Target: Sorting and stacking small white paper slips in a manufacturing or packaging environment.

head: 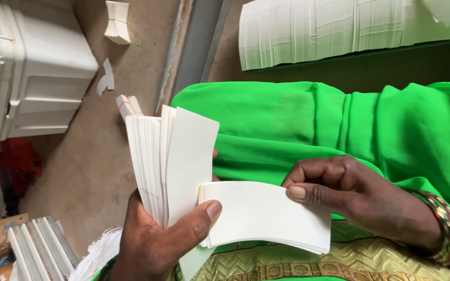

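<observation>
Left hand (157,239) clamps the upright stack of curved white paper blanks (170,156); right hand (350,195), beside it, should pinch its sideways blanks (266,213) squarely.

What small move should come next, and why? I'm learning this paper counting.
Probably the right hand draws its small curved bundle of sheets clear: the left hand holds the upright stack, thumb on the split, and the bundle already fans sideways.

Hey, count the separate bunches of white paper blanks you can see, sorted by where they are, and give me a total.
Held in the left hand: 1, the upright fanned bunch
Pinched by the right hand: 1, the curved bunch
On the floor: 2, a banded bundle and a small bundle
On the bench: 1, the long row
Total: 5
</observation>
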